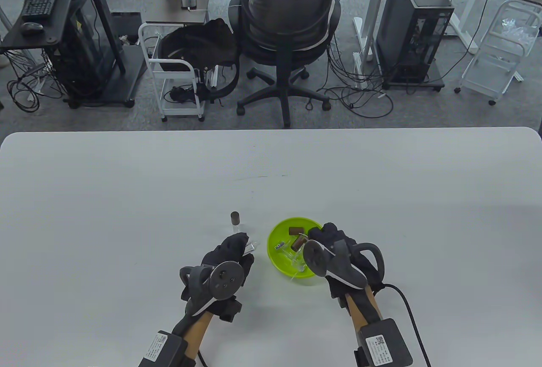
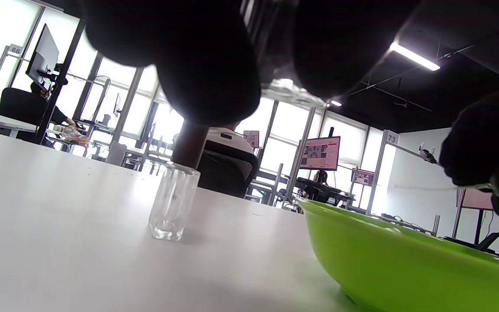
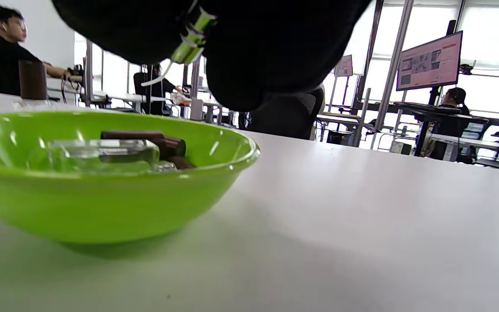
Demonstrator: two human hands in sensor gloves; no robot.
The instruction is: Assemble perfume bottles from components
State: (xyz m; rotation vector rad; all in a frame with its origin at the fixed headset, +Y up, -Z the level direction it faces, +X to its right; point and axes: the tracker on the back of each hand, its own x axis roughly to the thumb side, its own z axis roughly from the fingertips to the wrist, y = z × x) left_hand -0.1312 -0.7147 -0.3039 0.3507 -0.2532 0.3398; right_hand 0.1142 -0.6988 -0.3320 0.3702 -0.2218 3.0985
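Table view first, working left to right: the left hand sits low over the desk with its fingers curled round a clear glass bottle, the glass just poking out on the bowl side. Just beyond it stands a finished bottle, upright, brown cap on top, apart from the hand. Next comes the green bowl, holding loose brown caps, a small metal sprayer and more clear glass lying on its side. Over the bowl's right rim is the right hand, and the right wrist view shows it pinching a silver pump with a thin white dip tube hanging below it. So the step in hand looks like mating pump to bottle. To do it well, I'd say: bring the left hand's bottle upright with its neck clear of the fingers, let the dip tube lead and thread it straight down the opening, then seat the collar squarely before pressing, since a bent tube or a tilted collar would likely jam. Keep both hands near the desk so nothing rolls far if it slips. As for writing, the left wrist view shows post signs reading 66 and 73; the monitor text and the wrist-unit labels are too small to read.
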